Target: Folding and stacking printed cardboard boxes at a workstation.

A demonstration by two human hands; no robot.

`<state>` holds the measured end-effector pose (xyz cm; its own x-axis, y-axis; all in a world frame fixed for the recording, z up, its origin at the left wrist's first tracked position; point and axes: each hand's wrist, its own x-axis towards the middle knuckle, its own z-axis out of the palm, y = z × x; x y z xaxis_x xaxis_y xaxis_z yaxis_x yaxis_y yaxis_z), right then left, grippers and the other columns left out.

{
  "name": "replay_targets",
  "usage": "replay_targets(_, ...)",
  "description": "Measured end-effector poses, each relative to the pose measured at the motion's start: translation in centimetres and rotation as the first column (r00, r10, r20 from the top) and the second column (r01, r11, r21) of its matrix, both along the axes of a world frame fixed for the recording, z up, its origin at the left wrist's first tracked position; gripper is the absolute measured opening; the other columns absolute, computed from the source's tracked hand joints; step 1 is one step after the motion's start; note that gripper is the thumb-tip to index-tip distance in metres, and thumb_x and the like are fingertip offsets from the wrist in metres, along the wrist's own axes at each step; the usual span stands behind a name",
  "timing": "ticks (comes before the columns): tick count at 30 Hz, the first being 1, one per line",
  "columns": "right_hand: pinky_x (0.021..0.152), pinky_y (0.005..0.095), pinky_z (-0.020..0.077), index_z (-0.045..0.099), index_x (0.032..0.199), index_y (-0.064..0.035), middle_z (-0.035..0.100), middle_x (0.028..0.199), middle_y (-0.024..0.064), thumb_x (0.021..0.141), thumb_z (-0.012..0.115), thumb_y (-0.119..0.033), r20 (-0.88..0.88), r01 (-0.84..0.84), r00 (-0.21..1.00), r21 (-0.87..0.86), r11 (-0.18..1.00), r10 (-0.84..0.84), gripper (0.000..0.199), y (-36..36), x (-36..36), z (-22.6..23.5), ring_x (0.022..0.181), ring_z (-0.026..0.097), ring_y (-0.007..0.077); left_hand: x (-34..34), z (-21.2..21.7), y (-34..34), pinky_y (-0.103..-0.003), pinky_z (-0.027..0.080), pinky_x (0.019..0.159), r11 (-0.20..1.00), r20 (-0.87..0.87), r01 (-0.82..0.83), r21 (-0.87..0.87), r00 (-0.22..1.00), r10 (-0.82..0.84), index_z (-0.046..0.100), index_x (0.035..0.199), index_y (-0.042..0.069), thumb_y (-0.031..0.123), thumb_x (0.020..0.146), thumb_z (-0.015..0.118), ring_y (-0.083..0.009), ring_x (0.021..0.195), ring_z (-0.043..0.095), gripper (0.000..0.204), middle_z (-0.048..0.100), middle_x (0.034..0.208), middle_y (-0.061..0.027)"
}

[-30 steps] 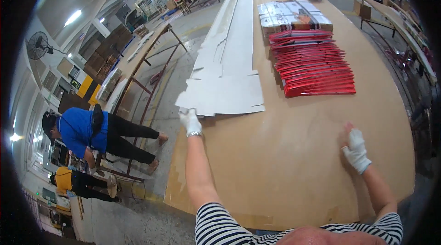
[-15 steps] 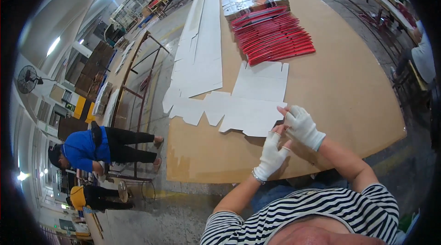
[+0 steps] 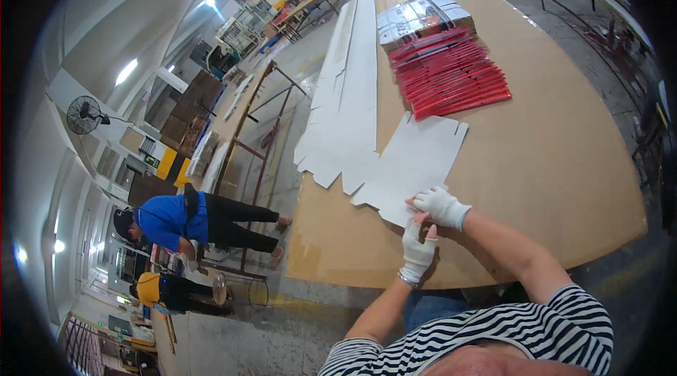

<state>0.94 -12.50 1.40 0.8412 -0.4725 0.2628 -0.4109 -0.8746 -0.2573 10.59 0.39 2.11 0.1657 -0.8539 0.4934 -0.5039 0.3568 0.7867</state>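
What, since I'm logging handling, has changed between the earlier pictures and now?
A white sheet has come rightward to the near side of the red stack. The left hand moved right from the near end of the white pile, the right hand left; both meet at the sheet's near edge, grip unclear. Red stack and bundle stayed put.

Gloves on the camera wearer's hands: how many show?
2: one on the left hand, one on the right hand, both by the near end of the white cardboard. Neither is hidden.
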Motion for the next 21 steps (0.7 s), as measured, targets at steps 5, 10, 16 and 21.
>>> replay_targets(5, 0.081, 0.0395, 0.0494, 0.064, 0.094, -0.0129, 0.065, 0.092, 0.0082, 0.079, 0.062, -0.015, 0.332, 0.054, 0.942, -0.029, 0.998, -0.042, 0.015, -0.9, -2.3, -0.4, 0.091, 0.064, 0.0270, 0.5, 2.0, 0.4, -0.039, 0.044, 0.096, 0.988, 0.167, -0.035, -0.152, 0.984, 0.061, 0.056, 0.122, 0.000, 0.011, 0.085, 0.068, -0.0309, 0.110, 0.056, 0.041, 0.059, 0.120, -0.0161)
replay_targets(10, 0.092, 0.0442, 0.0450, 0.064, 0.086, -0.0096, 0.065, 0.085, 0.0087, 0.076, 0.057, 0.001, 0.496, 0.267, 0.839, -0.013, 0.964, -0.225, 0.016, 3.6, -13.7, 5.8, 0.089, 0.063, 0.0309, 5.7, 5.5, 1.6, -0.054, 0.033, 0.108, 0.971, 0.664, -0.221, -0.089, 0.714, 0.223, 0.043, 0.142, 0.002, 0.031, 0.073, 0.081, -0.0408, 0.130, 0.044, 0.084, 0.050, 0.135, -0.0223)
replay_targets(16, 0.107, 0.0449, 0.0376, 0.065, 0.093, -0.0043, 0.065, 0.095, 0.0115, 0.078, 0.056, 0.008, 0.333, 0.280, 0.806, 0.514, 0.811, -0.489, 0.022, 13.1, -26.3, 5.9, 0.101, 0.063, 0.0287, 6.7, 1.7, 0.3, -0.054, 0.035, 0.106, 0.951, 0.833, 0.014, 0.308, 0.480, -0.277, 0.059, 0.125, 0.007, 0.022, 0.077, 0.071, -0.0367, 0.128, 0.047, 0.052, 0.053, 0.135, -0.0139)
replay_targets(21, 0.107, 0.0454, 0.0368, 0.066, 0.095, -0.0041, 0.066, 0.097, 0.0087, 0.081, 0.058, 0.000, 0.294, 0.417, 0.691, 0.583, 0.697, -0.660, 0.016, 18.9, -32.2, 4.9, 0.107, 0.060, 0.0284, 2.0, 3.0, 0.6, -0.048, 0.040, 0.100, 0.809, 0.553, 0.431, 0.399, 0.590, -0.588, 0.068, 0.110, 0.011, 0.015, 0.073, 0.075, -0.0326, 0.119, 0.052, 0.038, 0.061, 0.122, -0.0087)
